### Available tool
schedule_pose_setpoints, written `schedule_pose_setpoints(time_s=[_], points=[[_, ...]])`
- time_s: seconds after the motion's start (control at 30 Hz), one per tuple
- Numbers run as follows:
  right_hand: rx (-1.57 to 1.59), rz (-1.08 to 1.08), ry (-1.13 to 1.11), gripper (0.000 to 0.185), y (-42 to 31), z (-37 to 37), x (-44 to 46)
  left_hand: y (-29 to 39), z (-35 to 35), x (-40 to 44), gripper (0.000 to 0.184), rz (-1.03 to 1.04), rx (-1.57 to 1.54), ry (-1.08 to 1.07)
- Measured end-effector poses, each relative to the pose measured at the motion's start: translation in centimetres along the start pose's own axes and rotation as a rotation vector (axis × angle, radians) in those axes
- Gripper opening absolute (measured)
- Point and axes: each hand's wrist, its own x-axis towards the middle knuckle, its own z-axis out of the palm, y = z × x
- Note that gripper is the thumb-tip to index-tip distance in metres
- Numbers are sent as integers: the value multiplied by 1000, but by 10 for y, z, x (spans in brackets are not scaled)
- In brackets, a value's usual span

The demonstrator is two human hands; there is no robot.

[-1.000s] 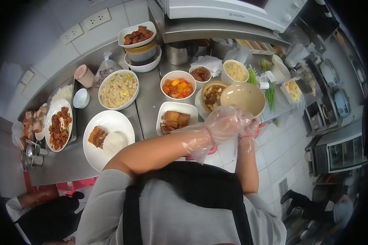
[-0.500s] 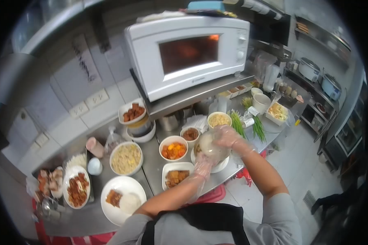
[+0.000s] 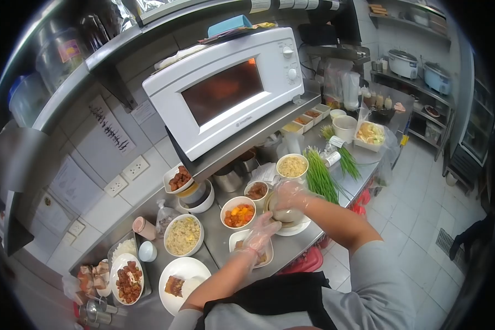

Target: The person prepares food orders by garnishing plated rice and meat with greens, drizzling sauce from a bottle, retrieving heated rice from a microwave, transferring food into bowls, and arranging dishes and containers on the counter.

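Both my hands wear clear plastic gloves. My right hand (image 3: pixel 291 196) grips a pale round bowl (image 3: pixel 287 215) from above, over a white plate (image 3: pixel 301 227) near the counter's front edge. The hand and glare hide part of the bowl, and I cannot tell what is inside. Just left of it, my left hand (image 3: pixel 262 235) has its fingers apart and partly covers a square white dish (image 3: pixel 268 254) of brown food. Nearby stand a bowl of red and orange food (image 3: pixel 238 213), a cup of brown food (image 3: pixel 257 191) and a bowl of yellowish food (image 3: pixel 292 166).
A white microwave (image 3: pixel 225 88) sits on a raised shelf behind the counter. Green chives (image 3: pixel 321 179) lie to the right. Fried rice (image 3: pixel 183 235), a white plate (image 3: pixel 203 270) with rice and meat, and an oval dish (image 3: pixel 114 275) of browned pieces occupy the left side.
My left hand has drawn back from the bowl toward the square dish. My right hand stays on the bowl. The head view has shifted and tilted, showing more of the upper shelf.
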Motion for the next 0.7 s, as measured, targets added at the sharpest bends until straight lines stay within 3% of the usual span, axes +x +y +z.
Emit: schedule_pose_setpoints(time_s=[0.17, 0.27, 0.37, 0.47, 0.57, 0.7], points=[[51, -4, 60, 42, 1, 4, 0, 9, -6, 26, 82, 212, 830, 61], [85, -56, 17, 58, 8, 18, 15, 13, -1, 36, 85, 212, 970, 86], [91, 7, -18, 56, 7, 13, 8, 18, 6, 42, 86, 194, 1008, 50], [100, 19, -75, 57, 5, 3, -6, -21, -4, 73, 89, 280, 1109, 79], [321, -104, 81, 68, 31, 33, -4, -19, -4, 78, 93, 226, 1105, 38], [544, 83, 392, 76, 48, 81, -16, -12, -6, 82, 97, 214, 1095, -37]])
